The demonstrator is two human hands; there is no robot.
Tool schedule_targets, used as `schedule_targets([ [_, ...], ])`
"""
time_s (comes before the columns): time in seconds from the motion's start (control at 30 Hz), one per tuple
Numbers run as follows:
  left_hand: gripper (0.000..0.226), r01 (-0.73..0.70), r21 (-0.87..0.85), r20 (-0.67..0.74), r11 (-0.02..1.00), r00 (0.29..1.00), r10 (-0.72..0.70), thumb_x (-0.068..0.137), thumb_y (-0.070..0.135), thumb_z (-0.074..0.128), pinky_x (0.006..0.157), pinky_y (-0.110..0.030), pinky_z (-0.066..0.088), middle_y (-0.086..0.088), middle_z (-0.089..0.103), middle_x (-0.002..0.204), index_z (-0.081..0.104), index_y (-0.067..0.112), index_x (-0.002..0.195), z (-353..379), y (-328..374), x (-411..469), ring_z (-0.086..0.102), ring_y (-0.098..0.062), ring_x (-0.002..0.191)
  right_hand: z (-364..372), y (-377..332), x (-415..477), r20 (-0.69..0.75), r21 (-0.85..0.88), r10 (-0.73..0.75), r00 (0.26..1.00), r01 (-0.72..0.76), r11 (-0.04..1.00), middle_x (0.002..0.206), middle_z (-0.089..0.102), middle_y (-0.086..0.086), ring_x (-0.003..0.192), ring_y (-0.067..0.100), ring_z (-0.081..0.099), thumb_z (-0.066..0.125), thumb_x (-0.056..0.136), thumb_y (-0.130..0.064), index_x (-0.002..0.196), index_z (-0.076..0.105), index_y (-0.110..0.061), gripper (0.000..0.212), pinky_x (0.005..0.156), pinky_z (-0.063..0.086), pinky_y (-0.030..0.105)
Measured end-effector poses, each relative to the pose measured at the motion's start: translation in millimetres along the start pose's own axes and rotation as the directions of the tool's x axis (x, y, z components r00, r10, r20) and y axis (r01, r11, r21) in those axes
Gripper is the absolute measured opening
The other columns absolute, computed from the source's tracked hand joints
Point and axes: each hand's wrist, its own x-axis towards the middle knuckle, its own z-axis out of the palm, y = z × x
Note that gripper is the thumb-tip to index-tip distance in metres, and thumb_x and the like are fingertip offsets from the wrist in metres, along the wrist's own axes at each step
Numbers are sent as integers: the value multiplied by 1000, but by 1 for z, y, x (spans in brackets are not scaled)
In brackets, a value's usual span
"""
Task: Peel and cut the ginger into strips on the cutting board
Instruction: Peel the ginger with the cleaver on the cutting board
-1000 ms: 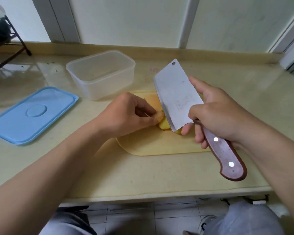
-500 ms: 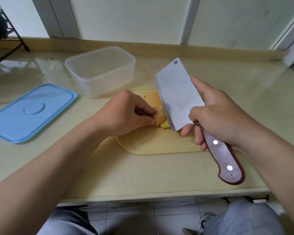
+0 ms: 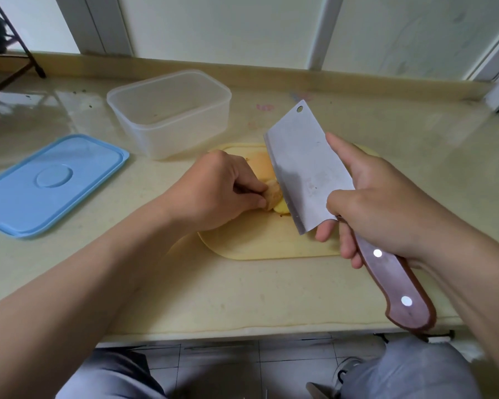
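Note:
A pale yellow cutting board (image 3: 260, 246) lies on the counter in front of me. On it my left hand (image 3: 222, 191) pinches a knobby piece of ginger (image 3: 272, 197) with curled fingers. My right hand (image 3: 378, 203) grips a steel cleaver (image 3: 306, 165) by its reddish wooden handle (image 3: 398, 286), thumb along the flat of the blade. The blade stands tilted with its edge down against the ginger's right end, where a yellow cut face (image 3: 281, 208) shows. An orange patch (image 3: 261, 167) on the board sits behind the ginger.
A clear plastic container (image 3: 170, 113) stands behind the board to the left. Its blue lid (image 3: 49, 182) lies flat at the far left. A dark metal rack leg (image 3: 26, 53) is at the back left. The counter's front edge (image 3: 242, 329) runs just below my arms.
The cleaver has stayed against the ginger's right end, shifting only slightly. My left hand keeps its hold on the ginger. The camera has tipped a little.

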Motion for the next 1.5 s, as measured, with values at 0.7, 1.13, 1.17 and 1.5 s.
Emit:
schedule_targets([
  [0.7, 18, 9, -43, -24, 999, 1000, -10, 79, 14, 84, 77, -22, 51, 4, 70, 86, 82, 21, 96, 1, -1, -1, 63, -7, 80, -3, -2, 12, 42, 123, 21, 999, -26, 992, 74, 71, 28, 38, 21, 54, 37, 92, 8, 155, 39, -41, 79, 40, 47, 29],
  [1.13, 20, 39, -119, -6, 992, 999, -40, 74, 14, 88, 77, -22, 53, 6, 72, 83, 81, 25, 89, -3, -4, 0, 66, -8, 78, -1, -3, 5, 49, 152, 0, 999, -7, 988, 73, 71, 27, 38, 22, 52, 37, 93, 10, 137, 54, -46, 73, 40, 48, 30],
  [1.17, 20, 40, -127, -8, 991, 999, -41, 73, 15, 88, 75, -20, 52, 7, 72, 82, 82, 25, 89, -3, -4, 0, 66, -8, 78, -1, -4, 3, 51, 155, -7, 999, -1, 988, 73, 71, 28, 38, 22, 52, 37, 93, 10, 137, 54, -47, 75, 40, 48, 31],
  [1.5, 17, 61, -150, -39, 987, 997, -68, 72, 18, 89, 70, -12, 46, 16, 72, 76, 80, 30, 81, -1, -8, 0, 65, 1, 73, -1, -14, 5, 46, 13, -18, 999, 18, 1000, 71, 73, 22, 40, 23, 57, 37, 93, 6, 161, 25, -49, 88, 43, 51, 33],
])
